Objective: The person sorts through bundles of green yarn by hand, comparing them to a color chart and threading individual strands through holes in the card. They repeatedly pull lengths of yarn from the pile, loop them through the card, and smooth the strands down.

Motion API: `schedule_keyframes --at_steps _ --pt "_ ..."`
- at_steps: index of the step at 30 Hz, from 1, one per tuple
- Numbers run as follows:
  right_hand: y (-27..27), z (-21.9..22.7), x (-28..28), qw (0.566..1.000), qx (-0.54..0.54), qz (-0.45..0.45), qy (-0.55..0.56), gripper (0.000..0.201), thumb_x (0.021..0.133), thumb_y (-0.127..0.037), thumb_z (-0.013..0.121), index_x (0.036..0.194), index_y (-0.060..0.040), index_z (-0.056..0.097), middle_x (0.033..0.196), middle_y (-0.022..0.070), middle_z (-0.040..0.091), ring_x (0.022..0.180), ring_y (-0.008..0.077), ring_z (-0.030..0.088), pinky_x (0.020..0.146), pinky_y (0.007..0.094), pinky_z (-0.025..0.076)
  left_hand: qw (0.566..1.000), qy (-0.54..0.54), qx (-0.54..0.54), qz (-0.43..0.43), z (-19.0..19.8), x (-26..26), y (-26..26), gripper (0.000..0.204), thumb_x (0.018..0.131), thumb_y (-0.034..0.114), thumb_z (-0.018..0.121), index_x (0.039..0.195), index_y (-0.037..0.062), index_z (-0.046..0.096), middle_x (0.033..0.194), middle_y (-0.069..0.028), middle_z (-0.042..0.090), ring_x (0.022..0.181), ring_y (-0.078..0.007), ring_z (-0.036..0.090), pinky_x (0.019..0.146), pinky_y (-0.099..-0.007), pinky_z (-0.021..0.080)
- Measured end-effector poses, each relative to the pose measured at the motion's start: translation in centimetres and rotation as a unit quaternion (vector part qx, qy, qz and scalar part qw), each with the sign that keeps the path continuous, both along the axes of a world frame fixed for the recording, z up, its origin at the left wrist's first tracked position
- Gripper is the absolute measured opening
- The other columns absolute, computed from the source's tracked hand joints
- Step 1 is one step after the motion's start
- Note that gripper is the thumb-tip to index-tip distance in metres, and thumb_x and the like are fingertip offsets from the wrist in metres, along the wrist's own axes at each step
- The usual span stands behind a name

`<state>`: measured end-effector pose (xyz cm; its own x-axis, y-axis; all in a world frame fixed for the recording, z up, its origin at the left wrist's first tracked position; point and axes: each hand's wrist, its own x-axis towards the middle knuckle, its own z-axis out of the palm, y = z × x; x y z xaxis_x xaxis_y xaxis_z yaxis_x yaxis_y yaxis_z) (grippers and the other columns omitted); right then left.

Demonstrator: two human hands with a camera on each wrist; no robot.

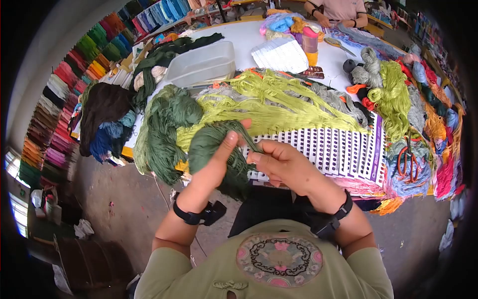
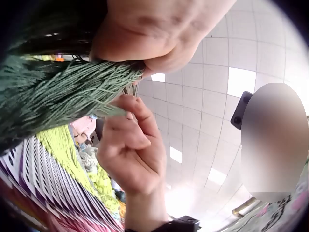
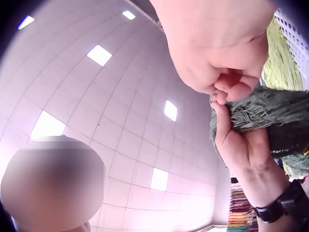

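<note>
Hands [image 1: 223,154] [image 1: 284,162] close together, green skein [image 1: 203,144] in left grip, its strands [image 1: 250,142] in right pinch.

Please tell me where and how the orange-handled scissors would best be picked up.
Probably by the orange handle loops, from the near side, with the right hand once it releases the green thread: the scissors lie on bluish thread at the right, loops nearest, blades pointing away.

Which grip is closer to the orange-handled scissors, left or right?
Right. The right grip is left of the scissors, well apart from them; the left grip is farther left, holding green yarn.
</note>
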<state>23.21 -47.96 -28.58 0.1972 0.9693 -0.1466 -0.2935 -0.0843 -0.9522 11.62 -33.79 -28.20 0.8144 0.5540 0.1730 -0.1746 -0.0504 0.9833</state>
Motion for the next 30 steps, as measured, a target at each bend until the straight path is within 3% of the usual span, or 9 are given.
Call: schedule_keyframes --at_steps 5,9,13,17,22,23,26,27,30 --pt "-3.3 0.3 3.9 0.827 0.1 -0.425 -0.355 0.016 0.097 -0.02 0.05 0.097 -0.0064 0.057 0.086 0.0023 0.06 0.068 0.0106 0.051 0.069 0.0265 0.048 0.866 -0.126 -0.437 -0.209 0.9 -6.0 4.7 0.015 0.094 0.01 0.045 0.091 0.0005 0.057 0.069 -0.0042 0.052 0.052 -0.012 0.046 0.047 -0.0229 0.041" --pt "-8.8 -1.3 8.6 0.824 0.234 -0.47 0.214 0.011 0.098 -0.016 0.044 0.101 -0.0071 0.05 0.081 0.0043 0.057 0.078 0.0165 0.057 0.089 0.0348 0.05 0.859 -0.212 -0.466 -0.025 -1.0 -11.7 10.9 0.009 0.091 0.005 0.045 0.096 0.0009 0.051 0.067 0.0013 0.043 0.051 -0.0065 0.038 0.046 -0.0206 0.034" --pt "-17.0 -3.6 13.2 0.834 0.277 -0.426 0.217 0.01 0.098 -0.017 0.046 0.096 -0.0072 0.049 0.065 -0.0026 0.038 0.058 0.0084 0.04 0.056 0.0214 0.04 0.867 -0.185 -0.434 0.16 -3.5 -20.0 18.7 0.012 0.088 0.0 0.042 0.095 0.0001 0.051 0.066 0.0008 0.042 0.052 -0.0072 0.037 0.047 -0.0206 0.034" --pt "-30.0 -3.1 24.9 0.807 0.166 -0.55 -0.14 0.011 0.095 -0.018 0.051 0.086 -0.0118 0.052 0.063 -0.0057 0.037 0.051 0.0046 0.028 0.045 0.0197 0.023 0.838 -0.257 -0.418 0.236 -5.4 -30.1 26.5 0.011 0.089 0.001 0.041 0.094 -0.0006 0.051 0.067 0.0001 0.045 0.05 -0.0075 0.037 0.047 -0.0203 0.033" --pt "-23.1 3.8 22.9 0.667 0.055 -0.719 -0.187 0.009 0.092 -0.022 0.052 0.088 -0.015 0.056 0.063 -0.0074 0.037 0.05 0.0032 0.032 0.044 0.0196 0.022 0.872 -0.278 -0.4 0.051 -0.9 -18.7 13.2 0.033 0.096 0.016 0.048 0.121 -0.0051 0.049 0.069 0.0016 0.048 0.049 -0.0042 0.039 0.041 -0.0172 0.031" --pt "-19.6 3.4 21.0 0.785 0.046 -0.582 -0.209 0.014 0.092 -0.021 0.053 0.101 -0.0127 0.059 0.067 -0.0059 0.044 0.052 0.005 0.036 0.047 0.0193 0.027 0.871 -0.252 -0.423 0.001 -1.2 -16.0 11.2 0.038 0.096 0.019 0.049 0.126 -0.0041 0.048 0.07 0.0018 0.049 0.05 -0.0038 0.039 0.04 -0.0169 0.031" --pt "-6.5 -1.5 14.0 0.857 -0.029 -0.285 -0.428 0.017 0.094 -0.014 0.052 0.108 -0.0064 0.059 0.084 -0.0046 0.056 0.065 0.0025 0.047 0.057 0.0191 0.039 0.951 -0.014 -0.306 -0.026 -4.1 -8.8 9.2 0.032 0.095 0.02 0.052 0.118 -0.0016 0.055 0.079 -0.0016 0.057 0.05 -0.0036 0.04 0.041 -0.0182 0.03" --pt "-1.6 -0.5 9.2 0.936 -0.045 -0.233 -0.259 0.013 0.091 -0.01 0.055 0.103 -0.0045 0.06 0.09 0.0006 0.059 0.071 0.0079 0.054 0.059 0.0233 0.044 0.968 0.067 -0.239 -0.032 -4.6 -6.4 8.9 0.03 0.094 0.02 0.054 0.115 -0.0017 0.057 0.083 -0.0032 0.06 0.05 -0.0038 0.04 0.042 -0.0188 0.03" --pt "6.3 -3.3 5.4 0.886 -0.08 -0.049 -0.454 0.012 0.093 -0.018 0.054 0.098 -0.0091 0.059 0.073 0.006 0.058 0.062 0.0123 0.056 0.056 0.0278 0.044 0.969 0.23 -0.083 -0.032 -8.2 -0.5 9.6 0.018 0.088 0.02 0.061 0.098 0.0045 0.064 0.079 -0.0009 0.061 0.052 -0.0043 0.042 0.044 -0.0188 0.031"
